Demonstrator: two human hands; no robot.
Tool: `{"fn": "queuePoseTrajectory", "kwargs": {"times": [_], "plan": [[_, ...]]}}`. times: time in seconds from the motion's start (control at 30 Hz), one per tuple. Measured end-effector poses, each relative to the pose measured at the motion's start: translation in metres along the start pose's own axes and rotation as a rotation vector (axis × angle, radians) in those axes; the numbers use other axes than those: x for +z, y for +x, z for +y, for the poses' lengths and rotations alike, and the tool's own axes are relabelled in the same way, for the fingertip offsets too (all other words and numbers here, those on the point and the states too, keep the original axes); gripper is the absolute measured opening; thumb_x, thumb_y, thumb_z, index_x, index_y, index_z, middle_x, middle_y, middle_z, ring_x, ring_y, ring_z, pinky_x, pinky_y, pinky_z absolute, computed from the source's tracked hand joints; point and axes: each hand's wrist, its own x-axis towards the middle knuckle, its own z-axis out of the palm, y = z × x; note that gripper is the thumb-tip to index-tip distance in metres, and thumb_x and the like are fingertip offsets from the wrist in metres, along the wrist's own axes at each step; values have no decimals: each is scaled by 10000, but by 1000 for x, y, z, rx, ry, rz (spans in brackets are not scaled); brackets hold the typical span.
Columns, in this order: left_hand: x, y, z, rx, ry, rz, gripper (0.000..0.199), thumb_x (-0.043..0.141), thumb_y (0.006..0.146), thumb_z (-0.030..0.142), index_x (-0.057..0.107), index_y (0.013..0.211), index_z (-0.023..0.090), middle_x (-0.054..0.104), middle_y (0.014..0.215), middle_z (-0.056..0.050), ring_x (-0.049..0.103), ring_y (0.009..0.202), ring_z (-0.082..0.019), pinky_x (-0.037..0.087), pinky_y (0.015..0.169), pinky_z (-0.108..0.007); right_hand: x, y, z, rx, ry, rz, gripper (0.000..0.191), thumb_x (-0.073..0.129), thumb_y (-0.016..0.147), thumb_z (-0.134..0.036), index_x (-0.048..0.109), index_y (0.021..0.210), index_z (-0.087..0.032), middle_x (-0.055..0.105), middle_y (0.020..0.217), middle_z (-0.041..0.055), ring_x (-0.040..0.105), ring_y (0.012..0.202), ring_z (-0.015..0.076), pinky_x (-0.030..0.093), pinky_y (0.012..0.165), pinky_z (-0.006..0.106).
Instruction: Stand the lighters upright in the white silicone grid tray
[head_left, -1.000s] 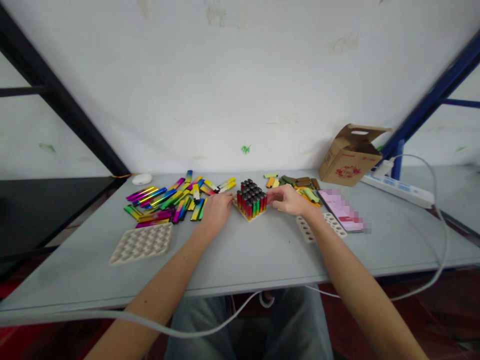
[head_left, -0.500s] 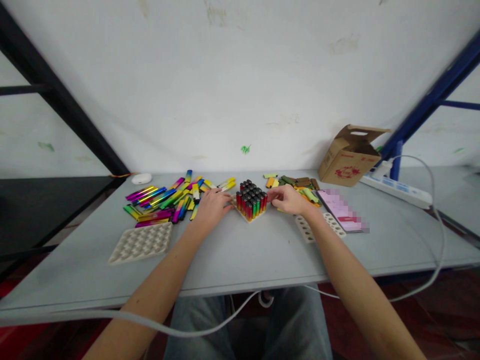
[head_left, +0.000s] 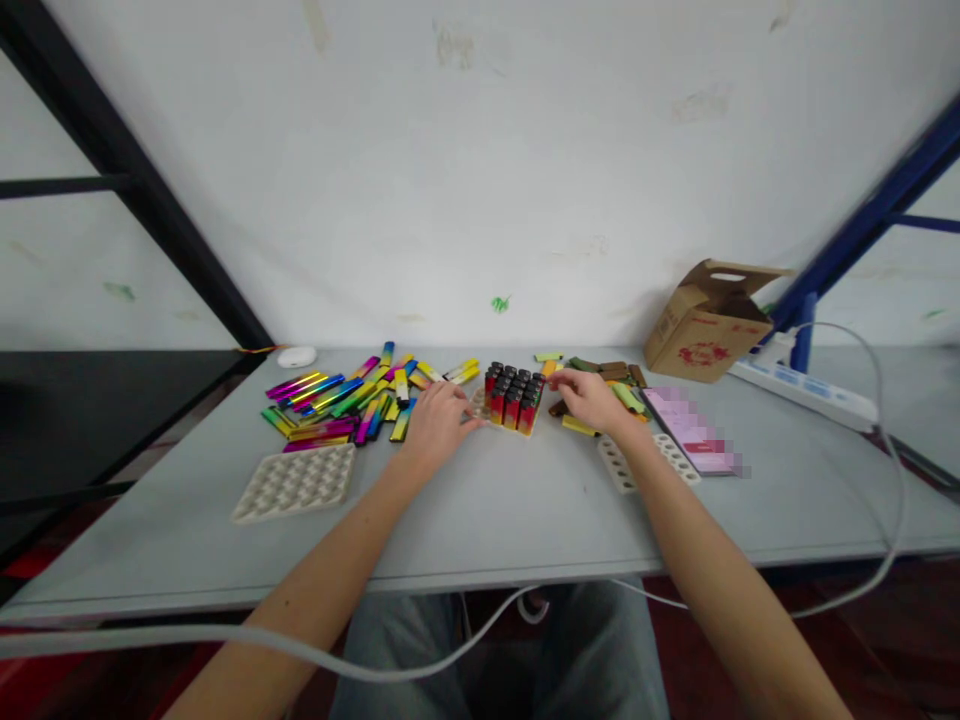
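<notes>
A compact block of upright sticks (head_left: 514, 390) with black tops and red-to-yellow bodies, a few green at the right, stands in a small pale tray (head_left: 480, 405). Whether they are batteries or lighters, I cannot tell. My left hand (head_left: 439, 425) is at the tray's left corner, thumb and fingers closed about its edge. My right hand (head_left: 589, 397) is at the block's right side, fingers curled, with the fingertips close against it; what they grip is hidden. Beyond my left hand lies a loose pile of shiny multicoloured sticks (head_left: 345, 400).
A white tray with rows of hollows (head_left: 296, 485) lies at left. Yellow, green and brown pieces (head_left: 607, 372), a holed white tray (head_left: 619, 465) and a phone (head_left: 690, 430) lie at right. Behind stand a cardboard box (head_left: 705, 330) and a power strip (head_left: 810, 392).
The tray with the upright sticks has turned between my hands; a red-and-yellow side now faces me, and green ones show less. Both hands stay beside it. The view has shifted slightly.
</notes>
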Motion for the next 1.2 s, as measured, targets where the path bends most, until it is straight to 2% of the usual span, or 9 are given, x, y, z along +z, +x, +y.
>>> {"fn": "queuePoseTrajectory", "kwargs": {"times": [0.23, 0.43, 0.57, 0.63, 0.73, 0.83, 1.0, 1.1, 1.2], "plan": [[13, -1, 17, -75, -43, 94, 159, 750, 754, 316, 719, 676, 181, 636, 977, -87, 561, 1008, -280, 462, 909, -412, 3, 1, -1, -3, 35, 48, 321, 428, 861, -140, 658, 1084, -153, 719, 1049, 107, 666, 947, 226, 497, 864, 338], [18, 0, 22, -63, -39, 78, 145, 720, 780, 309, 712, 749, 167, 652, 972, -96, 573, 996, -282, 468, 890, -422, 5, 1, -4, -30, 2, 8, 351, 425, 847, -117, 636, 1124, -158, 709, 1097, 108, 656, 979, 227, 488, 892, 351], [10, 4, 3, 28, -100, 80, 148, 671, 817, 330, 715, 817, 188, 682, 1000, -84, 594, 1013, -262, 426, 953, -433, 5, 0, -5, -26, 0, 18, 358, 439, 838, -118, 631, 1139, -148, 708, 1107, 116, 660, 983, 229, 495, 890, 351], [3, 7, -14, -4, -97, 127, 189, 585, 874, 332, 712, 881, 192, 697, 995, -83, 601, 1008, -255, 419, 957, -435, 6, 0, -5, -13, -12, 43, 358, 447, 835, -121, 630, 1143, -129, 700, 1128, 134, 655, 1013, 245, 489, 912, 370], [-5, 10, -40, -102, -74, 152, 237, 474, 908, 241, 699, 926, 169, 713, 947, -86, 623, 957, -242, 447, 923, -400, 7, 0, -4, -11, -20, 52, 361, 451, 834, -126, 631, 1147, -120, 693, 1149, 142, 648, 1046, 260, 480, 936, 391], [-5, 10, -54, -153, 7, 75, 290, 425, 879, 133, 690, 995, 156, 711, 1018, -107, 617, 1020, -251, 425, 971, -405, 6, 0, -5, -28, -16, 24, 369, 446, 836, -126, 630, 1157, -128, 695, 1146, 133, 649, 1040, 254, 482, 929, 381], [-2, 8, -48, -176, 170, -98, 374, 395, 820, 35, 687, 1016, 161, 695, 1049, -129, 602, 1074, -286, 324, 1058, -495, 5, 0, -8, -25, -29, 22, 360, 449, 837, -131, 634, 1147, -122, 693, 1148, 135, 643, 1040, 253, 479, 923, 369], [-3, 7, -43, -197, 149, -121, 391, 415, 819, 53, 669, 1095, 163, 690, 1106, -133, 598, 1091, -297, 318, 1054, -521, 5, 0, -8, -35, -23, 22, 357, 442, 846, -137, 629, 1150, -123, 692, 1146, 133, 642, 1034, 244, 477, 923, 360], [-6, 8, -42, -163, 71, -140, 324, 464, 835, 127, 690, 1060, 185, 703, 1108, -105, 598, 1099, -284, 373, 1024, -469, 5, 0, -8, -43, -31, 34, 352, 441, 846, -138, 631, 1142, -121, 695, 1134, 132, 645, 1012, 243, 480, 909, 358]]}}
